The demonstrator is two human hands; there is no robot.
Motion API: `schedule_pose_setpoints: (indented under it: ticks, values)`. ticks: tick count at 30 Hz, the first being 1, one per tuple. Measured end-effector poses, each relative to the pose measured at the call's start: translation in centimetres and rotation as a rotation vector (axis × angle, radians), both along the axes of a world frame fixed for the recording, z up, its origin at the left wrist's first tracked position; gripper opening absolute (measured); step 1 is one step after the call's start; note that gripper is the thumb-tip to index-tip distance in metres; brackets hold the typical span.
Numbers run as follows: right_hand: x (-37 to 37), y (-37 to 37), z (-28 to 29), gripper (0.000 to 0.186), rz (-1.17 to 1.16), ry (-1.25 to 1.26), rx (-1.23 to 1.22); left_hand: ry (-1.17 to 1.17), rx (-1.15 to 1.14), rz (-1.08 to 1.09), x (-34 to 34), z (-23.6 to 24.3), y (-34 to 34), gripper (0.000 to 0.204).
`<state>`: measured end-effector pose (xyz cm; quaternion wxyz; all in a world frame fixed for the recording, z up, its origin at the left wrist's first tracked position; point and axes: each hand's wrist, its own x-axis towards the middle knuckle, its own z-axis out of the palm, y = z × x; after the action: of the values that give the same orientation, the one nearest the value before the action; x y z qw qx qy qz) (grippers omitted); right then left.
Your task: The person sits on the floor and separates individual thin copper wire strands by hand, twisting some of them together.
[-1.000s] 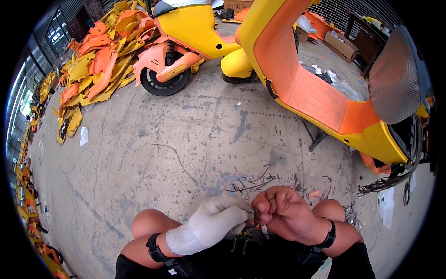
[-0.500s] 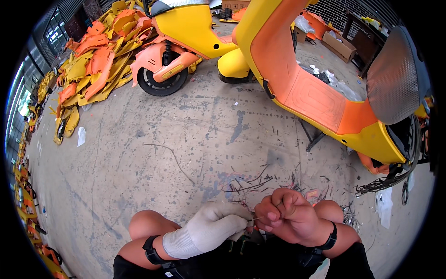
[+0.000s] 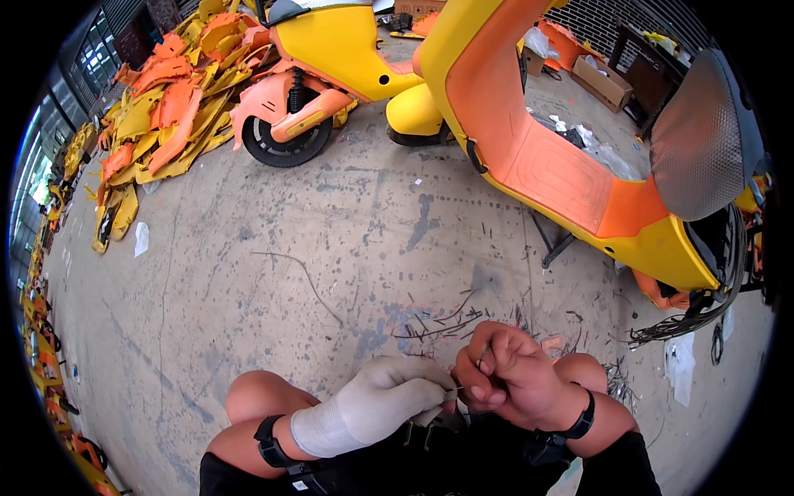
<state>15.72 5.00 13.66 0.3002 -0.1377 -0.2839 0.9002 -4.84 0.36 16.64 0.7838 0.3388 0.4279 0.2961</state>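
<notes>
My left hand [image 3: 364, 407], in a pale knitted glove, is closed in a pinch near my lap. From its fingertips a short, thin wire [image 3: 456, 388] pokes toward my right hand. That bare right hand [image 3: 511, 376] is just beside it, fingers curled in and thumb bent. Something small may sit between its fingers, but I cannot make it out. Both hands are held between my knees, above dark clothing. On the floor ahead of them lie cut wire scraps [image 3: 438, 326], and a longer single wire [image 3: 302, 269] curves farther left.
A yellow and orange scooter body [image 3: 571, 178] with a grey seat stands at right, a bundle of cables [image 3: 682, 328] hanging from its end. Another scooter [image 3: 331, 58] stands behind. Orange and yellow panels [image 3: 169, 103] are heaped at far left. A cardboard box [image 3: 602, 83] lies at back right.
My right hand has turned slightly and its fingers have shifted up, with the thumb lower. The left glove stays pinched in nearly the same place. The whole view has shifted slightly.
</notes>
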Motion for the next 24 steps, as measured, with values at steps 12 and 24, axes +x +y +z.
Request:
schedule_pose_setpoints:
  ticks: [12,24]
  values:
    - [-0.7,0.9,0.8,0.031,-0.170,-0.177,-0.048,0.056,0.005,0.031,0.2,-1.0,0.1,0.020]
    - [1.0,2.9,1.0,0.032,-0.264,-0.258,0.101,0.187,0.009,0.026,0.0,-0.8,0.6,0.024]
